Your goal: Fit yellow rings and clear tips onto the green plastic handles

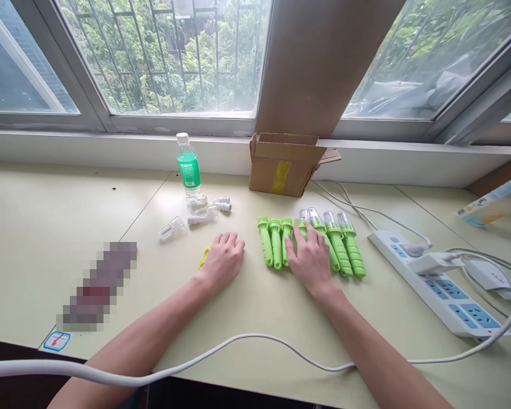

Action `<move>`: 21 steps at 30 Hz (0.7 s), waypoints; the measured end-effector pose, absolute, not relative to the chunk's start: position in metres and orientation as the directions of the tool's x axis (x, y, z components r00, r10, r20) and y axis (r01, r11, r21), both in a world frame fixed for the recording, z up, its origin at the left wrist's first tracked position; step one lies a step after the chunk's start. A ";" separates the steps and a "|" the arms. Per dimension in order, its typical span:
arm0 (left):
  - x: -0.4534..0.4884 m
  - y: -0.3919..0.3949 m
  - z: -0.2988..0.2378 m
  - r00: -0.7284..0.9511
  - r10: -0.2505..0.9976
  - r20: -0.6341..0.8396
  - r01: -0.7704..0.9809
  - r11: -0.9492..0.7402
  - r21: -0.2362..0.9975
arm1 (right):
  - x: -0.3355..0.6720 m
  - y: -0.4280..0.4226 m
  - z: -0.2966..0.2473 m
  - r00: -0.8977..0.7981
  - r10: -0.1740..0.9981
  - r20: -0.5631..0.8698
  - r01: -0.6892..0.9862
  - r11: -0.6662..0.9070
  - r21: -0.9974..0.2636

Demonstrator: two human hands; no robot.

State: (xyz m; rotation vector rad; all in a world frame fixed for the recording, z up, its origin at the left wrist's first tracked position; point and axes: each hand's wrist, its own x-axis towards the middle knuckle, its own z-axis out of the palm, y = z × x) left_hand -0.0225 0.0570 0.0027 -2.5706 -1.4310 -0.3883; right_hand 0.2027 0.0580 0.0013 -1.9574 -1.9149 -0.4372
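Note:
My left hand (223,258) rests on the table with its fingers loosely extended. A small yellow looped item (203,258) shows at its left edge, partly hidden by the hand. My right hand (311,255) lies over a row of green torch-shaped handles, thumb and fingers apart, touching at least one and hiding part of it. Left of this hand, the uncapped green handles (275,244) stand side by side with open threaded ends. To its right are green handles with clear caps (351,247). Clear and white plastic pieces (202,216) lie loose beyond my left hand.
A water bottle (188,167) with a green label stands near the window sill. An open cardboard box (283,167) is at the back. On the right lies a white power strip (434,284) with plugs. A white cable (255,336) crosses the front. A pixelated patch (100,284) covers something left.

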 end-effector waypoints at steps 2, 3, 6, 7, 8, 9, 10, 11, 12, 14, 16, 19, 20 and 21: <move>-0.024 0.056 0.003 0.450 0.844 0.293 0.891 -0.449 -0.073 | 0.200 0.056 0.002 -0.008 0.872 0.490 0.998 0.036 -0.048; -0.024 0.056 0.003 0.418 0.865 0.278 0.908 -0.408 -0.093 | 0.198 0.055 0.002 -0.029 0.865 0.501 0.997 0.062 -0.050; -0.026 0.054 0.004 0.323 0.918 0.232 0.944 -0.296 -0.142 | 0.194 0.053 0.002 -0.086 0.845 0.528 0.989 0.134 -0.054; -0.026 0.053 0.005 0.298 0.929 0.220 0.951 -0.269 -0.153 | 0.194 0.053 0.001 -0.102 0.838 0.536 0.986 0.155 -0.055; -0.026 0.052 0.007 0.277 0.938 0.211 0.956 -0.246 -0.162 | 0.193 0.053 0.000 -0.116 0.833 0.541 0.983 0.173 -0.055; -0.026 0.051 0.008 0.259 0.945 0.202 0.959 -0.226 -0.169 | 0.192 0.053 -0.001 -0.128 0.827 0.547 0.981 0.188 -0.056; -0.026 0.049 0.010 0.242 0.951 0.194 0.962 -0.209 -0.175 | 0.192 0.053 -0.002 -0.138 0.822 0.552 0.978 0.201 -0.055; -0.026 0.048 0.012 0.223 0.958 0.181 0.965 -0.191 -0.178 | 0.192 0.053 -0.003 -0.146 0.818 0.556 0.976 0.211 -0.055; -0.026 0.047 0.014 0.203 0.965 0.166 0.969 -0.172 -0.180 | 0.191 0.053 -0.003 -0.151 0.816 0.558 0.975 0.217 -0.054; -0.026 0.046 0.018 0.174 0.977 0.124 0.972 -0.150 -0.180 | 0.191 0.053 -0.004 -0.157 0.816 0.556 0.974 0.222 -0.051; -0.026 0.044 0.021 0.168 0.982 0.087 0.972 -0.150 -0.180 | 0.192 0.053 -0.004 -0.161 0.822 0.547 0.973 0.224 -0.049; -0.027 0.044 0.023 0.186 0.981 0.063 0.968 -0.172 -0.182 | 0.192 0.053 -0.005 -0.162 0.833 0.529 0.974 0.221 -0.051; -0.027 0.044 0.023 0.192 0.979 0.063 0.967 -0.178 -0.182 | 0.192 0.053 -0.006 -0.160 0.837 0.523 0.975 0.217 -0.051; -0.027 0.044 0.023 0.198 0.978 0.065 0.966 -0.184 -0.182 | 0.191 0.052 -0.006 -0.155 0.841 0.518 0.976 0.211 -0.050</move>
